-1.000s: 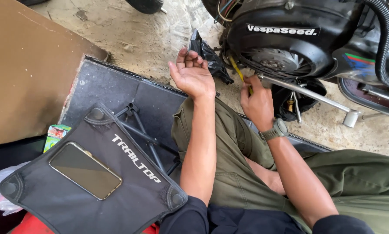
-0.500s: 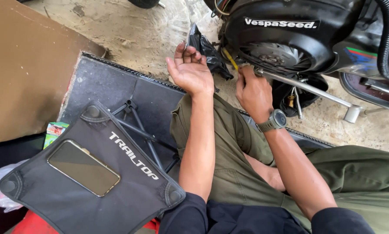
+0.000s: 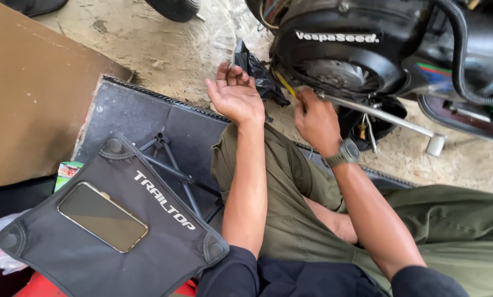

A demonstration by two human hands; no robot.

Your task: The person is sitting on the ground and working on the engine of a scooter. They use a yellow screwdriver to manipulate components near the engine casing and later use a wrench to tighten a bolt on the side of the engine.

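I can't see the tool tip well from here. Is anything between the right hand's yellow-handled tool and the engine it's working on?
Nothing visible. The right hand grips the yellow tool straight against the engine. The black bag lies just left of it, and the open left hand hovers clear.

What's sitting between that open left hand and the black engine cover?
In the head view, a crumpled black plastic bag lies on the ground between the left hand and the black engine cover; the hand's fingertips nearly reach it.
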